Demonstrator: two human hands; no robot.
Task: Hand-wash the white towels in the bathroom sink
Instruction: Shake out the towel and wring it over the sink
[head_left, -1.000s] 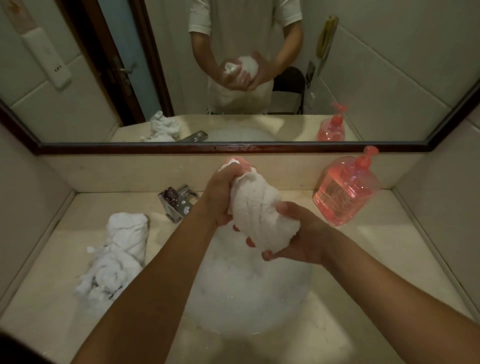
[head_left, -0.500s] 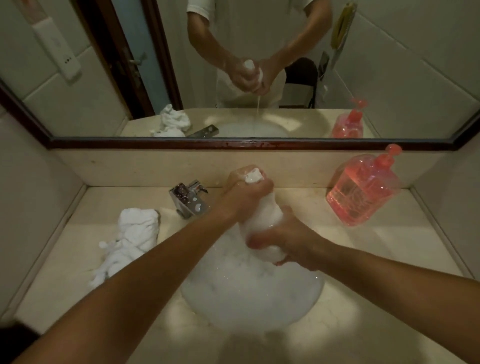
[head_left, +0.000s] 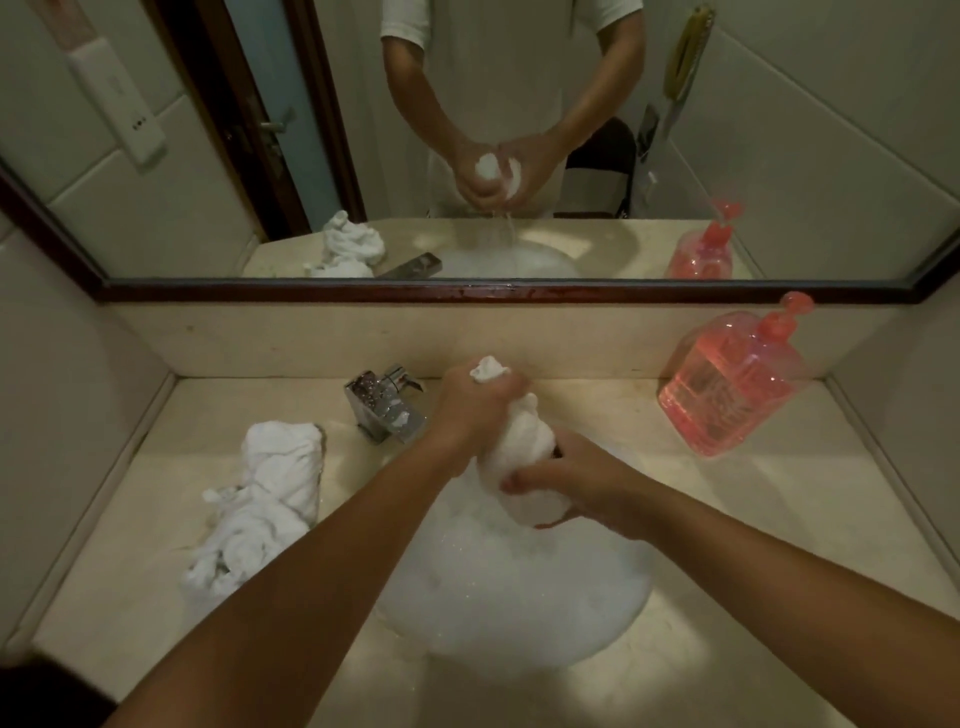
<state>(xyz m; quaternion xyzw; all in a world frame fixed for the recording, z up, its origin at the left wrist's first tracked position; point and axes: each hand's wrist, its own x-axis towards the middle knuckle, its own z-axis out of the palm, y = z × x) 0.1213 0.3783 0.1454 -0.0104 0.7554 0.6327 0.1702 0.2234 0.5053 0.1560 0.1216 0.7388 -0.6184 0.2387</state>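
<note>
The left hand grips the top of a white towel and the right hand squeezes its lower end. Both are clamped tight, holding it upright over the foamy sink. The mirror shows water running out of it, so this towel looks to be at the wringing stage. A second towel lies bunched on the table, left of the left hand. I cannot tell whether it has been washed.
</note>
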